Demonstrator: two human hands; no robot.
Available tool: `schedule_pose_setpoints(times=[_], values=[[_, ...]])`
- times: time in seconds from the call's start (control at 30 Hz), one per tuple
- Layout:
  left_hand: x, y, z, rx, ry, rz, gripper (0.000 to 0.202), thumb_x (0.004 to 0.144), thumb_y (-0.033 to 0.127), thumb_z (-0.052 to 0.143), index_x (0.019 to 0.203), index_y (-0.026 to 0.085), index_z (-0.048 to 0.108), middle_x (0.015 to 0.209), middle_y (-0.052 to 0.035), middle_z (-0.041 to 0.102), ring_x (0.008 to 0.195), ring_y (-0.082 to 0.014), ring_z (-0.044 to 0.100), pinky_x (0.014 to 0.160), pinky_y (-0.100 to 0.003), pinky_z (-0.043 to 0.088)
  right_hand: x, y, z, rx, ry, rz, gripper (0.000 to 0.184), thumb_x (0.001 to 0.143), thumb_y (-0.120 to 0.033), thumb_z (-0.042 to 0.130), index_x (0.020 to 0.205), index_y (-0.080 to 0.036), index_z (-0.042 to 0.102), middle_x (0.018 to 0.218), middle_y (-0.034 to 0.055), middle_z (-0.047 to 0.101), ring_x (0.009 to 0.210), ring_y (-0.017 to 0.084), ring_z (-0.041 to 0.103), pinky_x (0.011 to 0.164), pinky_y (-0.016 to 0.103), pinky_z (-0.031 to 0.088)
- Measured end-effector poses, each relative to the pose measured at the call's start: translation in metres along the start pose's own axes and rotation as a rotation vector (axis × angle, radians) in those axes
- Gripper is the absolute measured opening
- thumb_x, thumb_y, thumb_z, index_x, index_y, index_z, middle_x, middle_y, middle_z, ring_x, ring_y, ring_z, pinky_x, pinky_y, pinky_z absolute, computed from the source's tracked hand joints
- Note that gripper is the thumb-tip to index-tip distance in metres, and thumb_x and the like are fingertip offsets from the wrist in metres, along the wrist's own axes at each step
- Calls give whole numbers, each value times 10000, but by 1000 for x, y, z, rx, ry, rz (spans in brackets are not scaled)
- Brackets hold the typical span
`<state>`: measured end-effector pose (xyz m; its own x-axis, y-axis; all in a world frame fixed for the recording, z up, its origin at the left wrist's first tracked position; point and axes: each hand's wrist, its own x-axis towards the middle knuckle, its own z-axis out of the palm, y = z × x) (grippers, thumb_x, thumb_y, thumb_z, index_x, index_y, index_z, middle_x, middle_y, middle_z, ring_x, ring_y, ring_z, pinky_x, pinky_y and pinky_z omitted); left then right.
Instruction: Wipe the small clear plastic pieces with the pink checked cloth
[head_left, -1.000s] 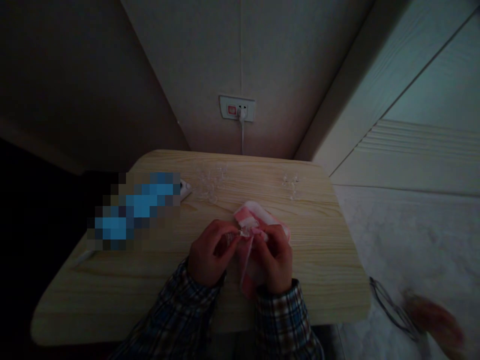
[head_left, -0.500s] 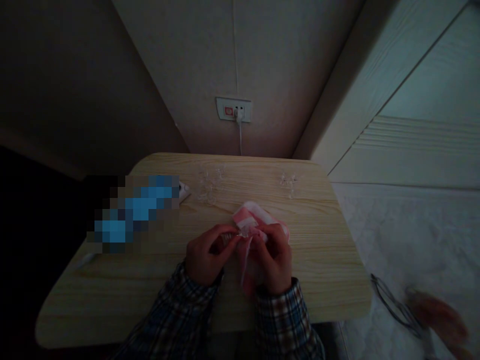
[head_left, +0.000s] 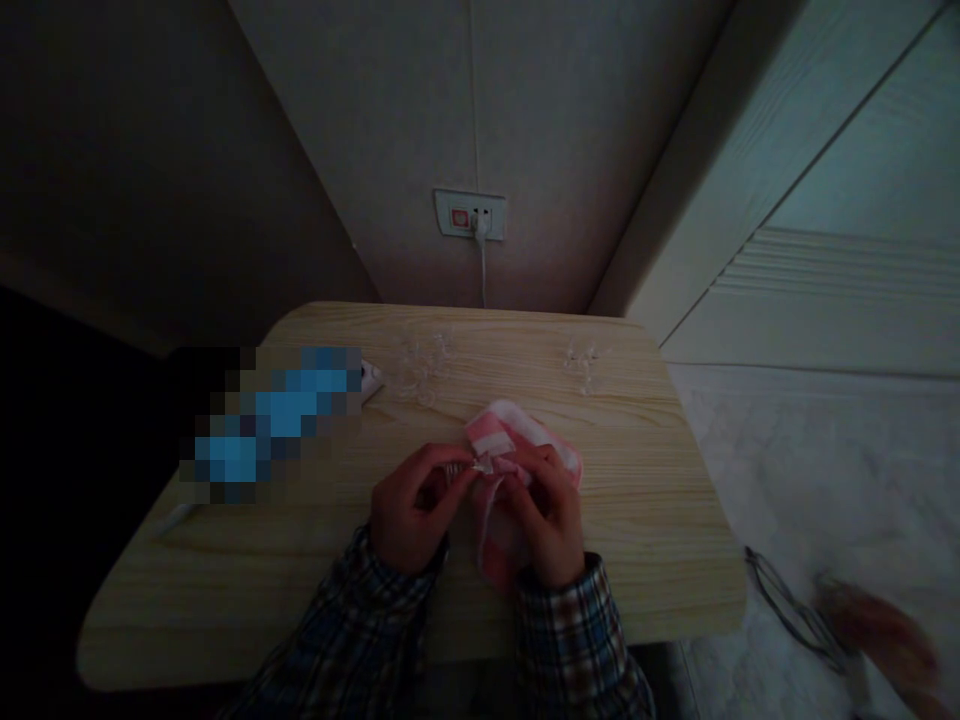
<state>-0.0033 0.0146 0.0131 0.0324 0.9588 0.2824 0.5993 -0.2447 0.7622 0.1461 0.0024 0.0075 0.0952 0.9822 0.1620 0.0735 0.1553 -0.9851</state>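
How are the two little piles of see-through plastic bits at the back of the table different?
The left pile of clear plastic pieces is bigger and more spread out; the right pile of clear plastic pieces has only a few, bunched close. The left pile lies back-left of the pink and white striped cloth; the right pile lies back-right of it. Both are see-through and rest on the light wooden table, untouched.

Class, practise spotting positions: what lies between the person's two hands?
Head view: a small clear piece and a fold of pink striped cloth lie between the left hand and right hand.
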Motion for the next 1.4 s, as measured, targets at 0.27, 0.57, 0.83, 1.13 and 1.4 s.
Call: schedule_pose_setpoints(times=[0.27, 0.57, 0.83, 1.13, 1.4], values=[[-2, -2, -1, -30, 1, 3, 155, 731, 247, 592, 869, 177, 583, 855, -25, 652, 580, -85, 557, 526, -180, 450, 0, -4, 1, 46, -18, 7, 160, 758, -194, 546, 884, -208, 643, 860, 43, 581, 861, 162, 530, 775, 325, 428], [-2, -3, 1, -116, 28, -11, 140, 725, 201, 594, 863, 182, 586, 894, -29, 640, 758, -126, 597, 618, -198, 490, 0, -2, 0, 37, -18, 1, 160, 754, -195, 548, 875, -213, 650, 847, 39, 587, 845, 160, 537, 758, 318, 434], [0, -3, -1, -169, -37, -106, 143, 742, 228, 577, 878, 186, 578, 875, -19, 635, 635, -102, 570, 549, -192, 456, 1, -2, 1, 21, -32, 7, 169, 763, -223, 551, 898, -234, 652, 866, 41, 597, 861, 165, 538, 771, 329, 443], [1, 0, -1, -257, -46, -167, 129, 727, 229, 593, 843, 174, 577, 872, -33, 632, 745, -140, 601, 594, -211, 479, 2, -3, 1, -16, -27, 12, 120, 744, -189, 560, 840, -206, 631, 823, 34, 583, 828, 158, 531, 748, 314, 441], [2, 0, -1, -379, -20, -231, 124, 721, 226, 605, 833, 182, 578, 830, -22, 626, 625, -102, 564, 506, -192, 437, -4, -3, 4, 90, 43, 55, 214, 748, -226, 559, 961, -214, 543, 922, 42, 581, 870, 160, 540, 787, 322, 436]])
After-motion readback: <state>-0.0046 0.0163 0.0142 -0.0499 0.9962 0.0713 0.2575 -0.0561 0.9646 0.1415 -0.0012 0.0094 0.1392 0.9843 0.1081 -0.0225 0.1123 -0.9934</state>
